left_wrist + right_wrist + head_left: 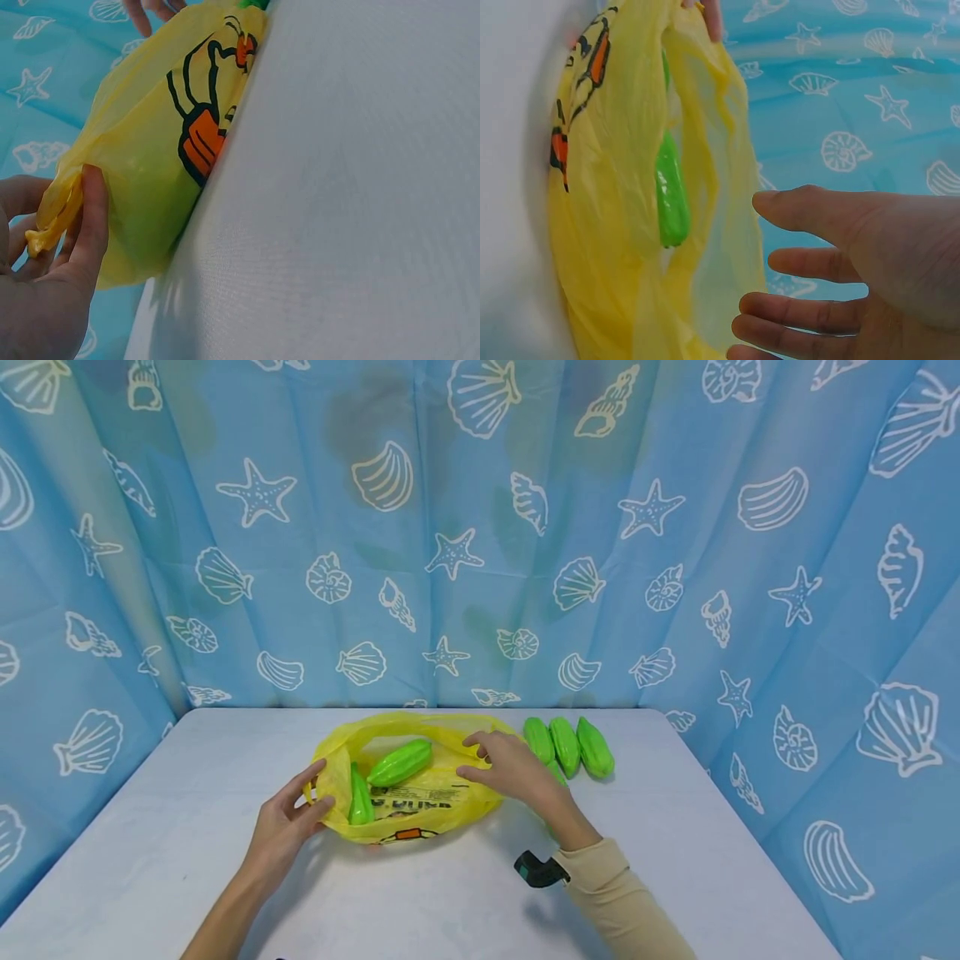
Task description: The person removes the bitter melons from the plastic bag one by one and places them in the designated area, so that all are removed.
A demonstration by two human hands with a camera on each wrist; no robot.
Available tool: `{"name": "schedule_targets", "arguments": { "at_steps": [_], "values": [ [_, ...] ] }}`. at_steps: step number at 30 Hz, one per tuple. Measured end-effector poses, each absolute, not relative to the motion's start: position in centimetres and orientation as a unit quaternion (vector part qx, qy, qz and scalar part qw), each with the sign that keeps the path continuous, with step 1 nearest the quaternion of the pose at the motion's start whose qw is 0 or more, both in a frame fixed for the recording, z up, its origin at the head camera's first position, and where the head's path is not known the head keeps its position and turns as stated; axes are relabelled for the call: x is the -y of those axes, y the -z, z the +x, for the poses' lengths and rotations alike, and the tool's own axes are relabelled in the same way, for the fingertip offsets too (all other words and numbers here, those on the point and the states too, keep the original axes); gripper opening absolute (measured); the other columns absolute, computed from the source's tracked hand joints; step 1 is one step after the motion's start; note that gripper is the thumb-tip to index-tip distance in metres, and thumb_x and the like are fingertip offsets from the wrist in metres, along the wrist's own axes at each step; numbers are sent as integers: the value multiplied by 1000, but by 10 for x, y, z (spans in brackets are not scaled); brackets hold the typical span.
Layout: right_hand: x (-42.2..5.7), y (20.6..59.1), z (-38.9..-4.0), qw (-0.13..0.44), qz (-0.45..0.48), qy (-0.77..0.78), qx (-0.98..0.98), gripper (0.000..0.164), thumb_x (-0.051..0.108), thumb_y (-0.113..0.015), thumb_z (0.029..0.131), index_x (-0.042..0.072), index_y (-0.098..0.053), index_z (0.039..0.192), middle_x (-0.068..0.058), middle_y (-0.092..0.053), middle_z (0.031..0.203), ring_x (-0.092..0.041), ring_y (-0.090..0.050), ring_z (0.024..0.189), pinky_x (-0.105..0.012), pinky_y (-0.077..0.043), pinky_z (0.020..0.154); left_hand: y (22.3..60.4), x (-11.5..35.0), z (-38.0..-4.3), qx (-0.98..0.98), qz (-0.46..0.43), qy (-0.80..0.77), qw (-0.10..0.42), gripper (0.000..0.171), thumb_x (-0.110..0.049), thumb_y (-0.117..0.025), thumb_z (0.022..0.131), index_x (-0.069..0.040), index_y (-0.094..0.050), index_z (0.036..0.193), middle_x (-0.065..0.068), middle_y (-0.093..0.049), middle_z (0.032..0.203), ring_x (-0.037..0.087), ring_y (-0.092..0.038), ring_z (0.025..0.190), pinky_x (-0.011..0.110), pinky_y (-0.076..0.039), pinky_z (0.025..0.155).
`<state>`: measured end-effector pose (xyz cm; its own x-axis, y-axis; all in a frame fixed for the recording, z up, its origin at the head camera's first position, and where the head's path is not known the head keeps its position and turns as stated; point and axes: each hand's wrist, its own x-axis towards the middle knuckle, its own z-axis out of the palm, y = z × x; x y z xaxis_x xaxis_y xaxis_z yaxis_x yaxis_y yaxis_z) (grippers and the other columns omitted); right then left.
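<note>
Head: probably limp, light, easily torn — yellow plastic bag (450, 822) on white table (712, 860), with two green ridged fruits (401, 763) inside. Left wrist: pinching gathered edge (43, 238) with left hand (60, 304), likely surest hold. Right wrist: gripping nothing with right hand (900, 270) — fingers spread beside rim (744, 150).

Yellow bag (471, 814) (open), green gourds (401, 763) inside, others (565, 747) beside

My right hand (513, 766) and wrist hide most of one green fruit (557, 771). Creases break up the dark lettering (420, 804) on the yellow bag (477, 812), too small to read. Edges crop my left hand (56, 289) in the left wrist view and the bag in the right one.
</note>
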<state>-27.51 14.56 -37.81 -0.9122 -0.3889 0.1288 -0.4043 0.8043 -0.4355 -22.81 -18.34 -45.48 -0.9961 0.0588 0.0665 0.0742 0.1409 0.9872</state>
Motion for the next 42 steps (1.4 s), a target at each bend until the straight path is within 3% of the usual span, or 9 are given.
{"name": "schedule_targets", "arguments": {
  "at_steps": [18,29,42],
  "values": [
    [-122,388,-277,-30,232,-222,947,49,37,-67,93,11,-59,134,-13,-67,123,-28,-64,113,-40,-56,89,455,184,-229,745,-49,665,4,67,-29,-64,96,-25,-32,154,6,-22,162,-7,-61,106,20,-57,84],
    [-111,388,-277,-28,227,-192,954,50,40,-68,92,16,-58,135,-8,-65,125,-21,-63,111,-35,-56,87,456,183,-228,749,-47,661,4,66,-31,-64,96,-26,-33,154,5,-23,161,-7,-60,106,19,-57,83],
    [-100,394,-287,-41,251,-166,953,50,37,-67,93,11,-58,134,-11,-63,128,-22,-61,114,-37,-54,93,455,182,-228,748,-41,662,1,66,-30,-64,96,-25,-33,154,5,-23,161,-7,-60,106,20,-57,83]
  ]
}}
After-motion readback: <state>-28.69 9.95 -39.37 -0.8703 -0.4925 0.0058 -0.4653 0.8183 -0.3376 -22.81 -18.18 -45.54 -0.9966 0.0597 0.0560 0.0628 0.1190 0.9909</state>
